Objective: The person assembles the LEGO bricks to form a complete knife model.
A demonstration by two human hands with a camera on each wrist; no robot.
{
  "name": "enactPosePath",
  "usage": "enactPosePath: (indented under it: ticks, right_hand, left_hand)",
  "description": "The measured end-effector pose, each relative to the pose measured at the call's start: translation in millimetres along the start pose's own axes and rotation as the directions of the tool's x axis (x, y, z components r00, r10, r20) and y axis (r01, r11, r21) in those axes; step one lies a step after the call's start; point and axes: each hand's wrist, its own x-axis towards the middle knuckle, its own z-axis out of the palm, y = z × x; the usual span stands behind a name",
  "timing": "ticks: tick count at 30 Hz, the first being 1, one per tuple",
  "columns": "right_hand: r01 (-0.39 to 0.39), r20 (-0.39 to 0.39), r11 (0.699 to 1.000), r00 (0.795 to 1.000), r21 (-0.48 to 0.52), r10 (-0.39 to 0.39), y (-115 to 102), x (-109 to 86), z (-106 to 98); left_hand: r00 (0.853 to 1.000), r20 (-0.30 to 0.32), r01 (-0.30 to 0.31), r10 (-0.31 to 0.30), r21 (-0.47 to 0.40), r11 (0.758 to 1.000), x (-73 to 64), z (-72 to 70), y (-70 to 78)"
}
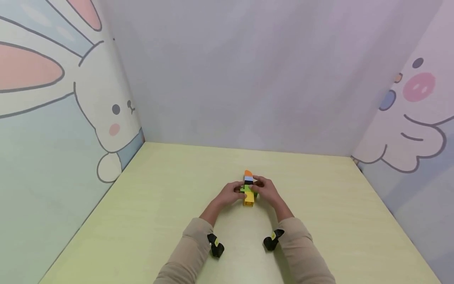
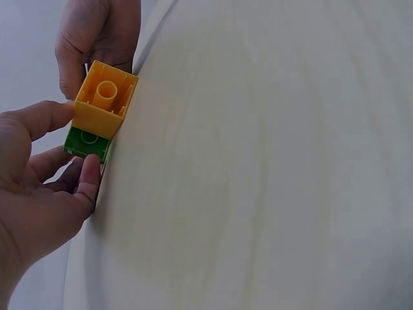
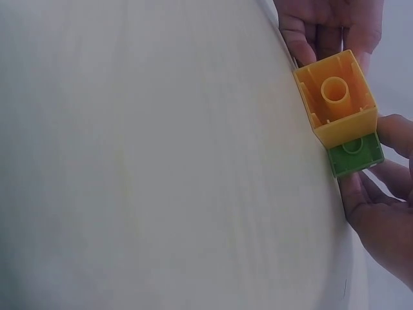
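Between both hands is a stack of toy building bricks (image 1: 249,198), its length pointing away from me. From far to near in the head view it runs orange, light blue, black, green and yellow. The hollow underside of the yellow brick (image 2: 104,97) faces the wrist cameras, with a green brick (image 3: 356,156) beside it. My left hand (image 1: 229,194) grips the stack from the left, thumb and fingers about the yellow and green bricks. From the right, my right hand (image 1: 267,191) holds it near the green and black bricks. Some fingertips are hidden behind the bricks.
The stack is over a pale wooden-look table (image 1: 159,205). A plain grey-white back wall (image 1: 234,79) rises behind the table. Side panels carry a cartoon rabbit (image 1: 106,94) on the left and a cartoon pig (image 1: 408,114) on the right. Each sleeve bears a black wrist camera (image 1: 216,247).
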Motion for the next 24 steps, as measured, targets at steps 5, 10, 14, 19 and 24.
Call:
enactPosePath:
  ticks: [5, 10, 14, 19, 24]
  right_hand:
    - [-0.016, 0.014, 1.0, 1.0, 0.005, 0.016, 3, -0.1, 0]
    - [-0.024, 0.007, 1.0, 1.0, 0.02, 0.024, 2, 0.5, -1]
    - [-0.027, 0.006, 0.999, 1.0, 0.018, 0.027, 1, 0.4, -1]
    - [-0.042, -0.007, 0.999, 0.999, 0.024, 0.042, -2, -3.0, -1]
    - [-0.063, -0.034, 0.998, 0.997, 0.012, 0.063, -5, -13.4, -5]
  left_hand:
    - [1.0, -0.007, 0.014, -0.014, -0.018, 1.0, -2.6, 0.5, -1.1]
    - [1.0, -0.016, 0.01, -0.011, -0.037, 0.999, -0.2, 0.5, -2.8]
    - [1.0, -0.022, 0.02, -0.021, -0.05, 0.999, -0.8, 0.0, -2.6]
    - [0.998, -0.049, 0.036, -0.041, -0.1, 0.994, -6.9, -2.2, -1.7]
    - [0.995, -0.09, 0.036, -0.047, -0.117, 0.992, -19.4, -7.7, -1.2]
